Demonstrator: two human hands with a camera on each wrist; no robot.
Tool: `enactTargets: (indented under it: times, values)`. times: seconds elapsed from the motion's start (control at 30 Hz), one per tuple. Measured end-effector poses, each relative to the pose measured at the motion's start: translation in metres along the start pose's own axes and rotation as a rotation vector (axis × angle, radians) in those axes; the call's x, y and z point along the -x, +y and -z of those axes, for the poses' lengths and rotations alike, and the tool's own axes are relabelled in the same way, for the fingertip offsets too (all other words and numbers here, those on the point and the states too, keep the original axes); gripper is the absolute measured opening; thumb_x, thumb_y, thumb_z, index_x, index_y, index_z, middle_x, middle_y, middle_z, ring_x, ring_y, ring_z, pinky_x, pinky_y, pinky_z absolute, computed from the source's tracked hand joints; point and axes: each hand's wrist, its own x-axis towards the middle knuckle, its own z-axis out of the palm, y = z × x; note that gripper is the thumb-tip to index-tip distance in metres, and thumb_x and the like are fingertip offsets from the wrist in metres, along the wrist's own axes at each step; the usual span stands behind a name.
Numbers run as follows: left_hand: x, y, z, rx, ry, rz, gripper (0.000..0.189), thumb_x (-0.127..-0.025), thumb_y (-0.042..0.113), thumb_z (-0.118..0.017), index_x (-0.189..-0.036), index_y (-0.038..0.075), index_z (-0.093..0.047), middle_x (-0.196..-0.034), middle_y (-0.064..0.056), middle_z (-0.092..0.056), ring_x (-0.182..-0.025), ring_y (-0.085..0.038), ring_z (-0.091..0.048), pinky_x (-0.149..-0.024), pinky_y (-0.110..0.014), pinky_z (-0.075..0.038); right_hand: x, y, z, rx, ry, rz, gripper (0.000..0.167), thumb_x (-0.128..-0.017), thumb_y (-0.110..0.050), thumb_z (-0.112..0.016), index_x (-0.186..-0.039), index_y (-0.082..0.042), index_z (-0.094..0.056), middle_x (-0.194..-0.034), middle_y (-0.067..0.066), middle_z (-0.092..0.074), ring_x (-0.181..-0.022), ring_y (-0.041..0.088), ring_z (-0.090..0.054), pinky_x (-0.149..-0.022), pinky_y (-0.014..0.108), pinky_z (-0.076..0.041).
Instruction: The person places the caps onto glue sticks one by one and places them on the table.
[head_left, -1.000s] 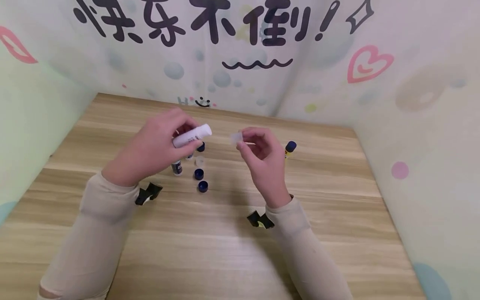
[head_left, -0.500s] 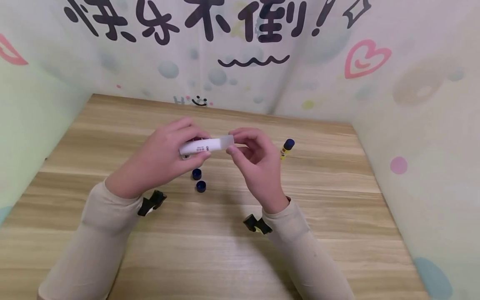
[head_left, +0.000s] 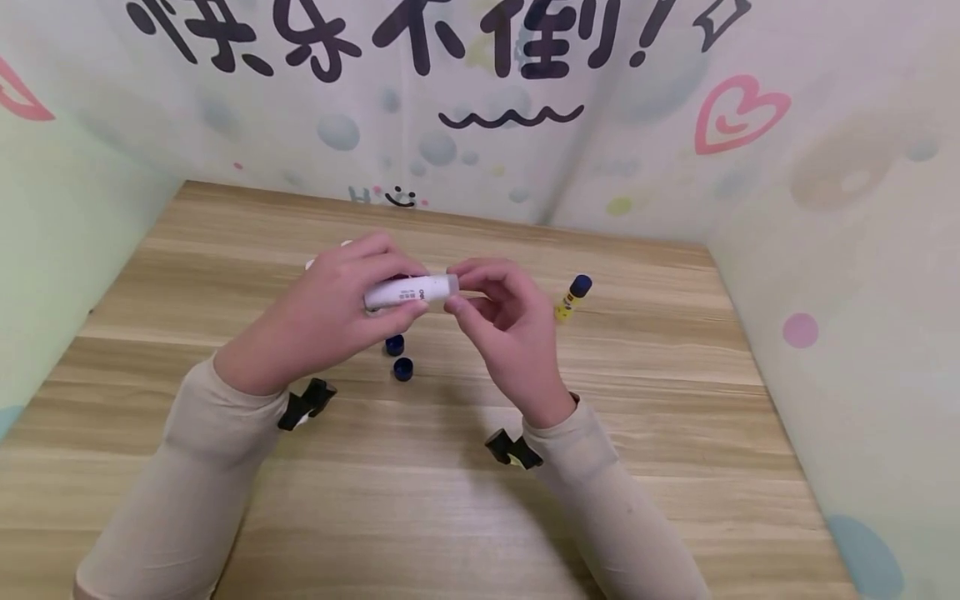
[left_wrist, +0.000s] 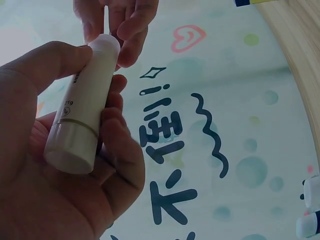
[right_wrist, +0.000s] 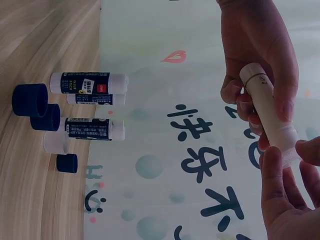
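Observation:
My left hand [head_left: 330, 308] grips a white glue stick [head_left: 401, 292] held sideways above the table, its fingers curled round the barrel in the left wrist view. A translucent cap [head_left: 453, 284] sits over the right-hand end of that glue stick, and my right hand [head_left: 517, 333] pinches it between thumb and fingers. Small print shows on the glue stick's barrel [left_wrist: 85, 95]. In the right wrist view the two hands meet at the capped end, where the fingers partly cover the cap.
Several dark-labelled glue sticks [right_wrist: 87, 82] stand on the table [head_left: 450, 500], mostly behind my left hand in the head view. Near them lie blue caps [head_left: 402, 369] and a clear cap [right_wrist: 56, 142]. A yellow glue stick [head_left: 573, 297] with blue top stands right. A printed cloth [head_left: 480, 158] hangs behind.
The translucent cap was apart from the white glue stick in my right hand; now it is over the stick's end. My hands have come together, the glue stick turning more level.

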Motion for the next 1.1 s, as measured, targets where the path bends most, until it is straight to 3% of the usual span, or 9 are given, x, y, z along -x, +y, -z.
enactTargets:
  times: [0.2,0.33,0.5,0.73,0.97,1.1]
  values:
    - [0.001,0.003,-0.001,0.056,0.011,0.049,0.022,-0.099,0.014,-0.083,-0.118,0.004,-0.077,-0.108,-0.003,-0.069,-0.086,-0.018,-0.060,-0.073,-0.037,-0.053,0.001,0.001,-0.001,0.006,0.026,-0.016,0.021,-0.096,0.015,-0.073,-0.115,0.011,-0.066,-0.120,0.018,-0.073,-0.101,0.033,-0.074,-0.087,0.043,-0.064]
    - [0.001,0.007,-0.002,0.044,0.023,0.057,0.018,-0.100,0.012,-0.082,-0.116,0.005,-0.077,-0.106,-0.002,-0.067,-0.086,-0.018,-0.058,-0.073,-0.037,-0.051,0.002,0.001,-0.002,0.015,0.050,-0.014,0.025,-0.094,0.017,-0.075,-0.118,0.013,-0.068,-0.117,0.019,-0.074,-0.099,0.030,-0.075,-0.087,0.041,-0.064]
    - [0.000,0.013,-0.004,0.007,0.021,0.032,0.017,-0.100,0.010,-0.081,-0.113,0.002,-0.074,-0.105,-0.005,-0.063,-0.083,-0.018,-0.056,-0.071,-0.035,-0.050,0.002,0.002,-0.003,-0.011,0.071,0.011,0.022,-0.091,0.023,-0.073,-0.112,0.018,-0.069,-0.110,0.022,-0.073,-0.095,0.025,-0.075,-0.085,0.040,-0.064]
    - [0.000,0.020,-0.009,-0.051,0.048,-0.032,0.018,-0.099,0.007,-0.081,-0.111,-0.002,-0.071,-0.102,-0.009,-0.060,-0.082,-0.021,-0.055,-0.071,-0.036,-0.051,0.002,-0.001,-0.001,-0.028,0.094,0.017,0.020,-0.087,0.028,-0.072,-0.106,0.020,-0.069,-0.106,0.014,-0.075,-0.097,0.022,-0.075,-0.085,0.036,-0.064]
    - [0.002,0.027,-0.010,-0.074,0.088,-0.075,0.018,-0.098,0.005,-0.082,-0.110,-0.002,-0.071,-0.102,-0.010,-0.059,-0.083,-0.022,-0.056,-0.073,-0.037,-0.051,0.002,-0.008,0.001,-0.040,0.099,-0.010,0.022,-0.087,0.027,-0.074,-0.106,0.017,-0.071,-0.105,0.021,-0.074,-0.098,0.024,-0.075,-0.087,0.038,-0.064]
    - [0.003,0.028,-0.011,-0.080,0.102,-0.099,0.018,-0.097,0.004,-0.082,-0.109,-0.002,-0.071,-0.101,-0.010,-0.058,-0.085,-0.022,-0.056,-0.074,-0.037,-0.051,0.003,-0.010,0.000,-0.045,0.098,-0.033,0.021,-0.087,0.025,-0.075,-0.107,0.017,-0.070,-0.104,0.018,-0.073,-0.095,0.024,-0.075,-0.086,0.039,-0.064]
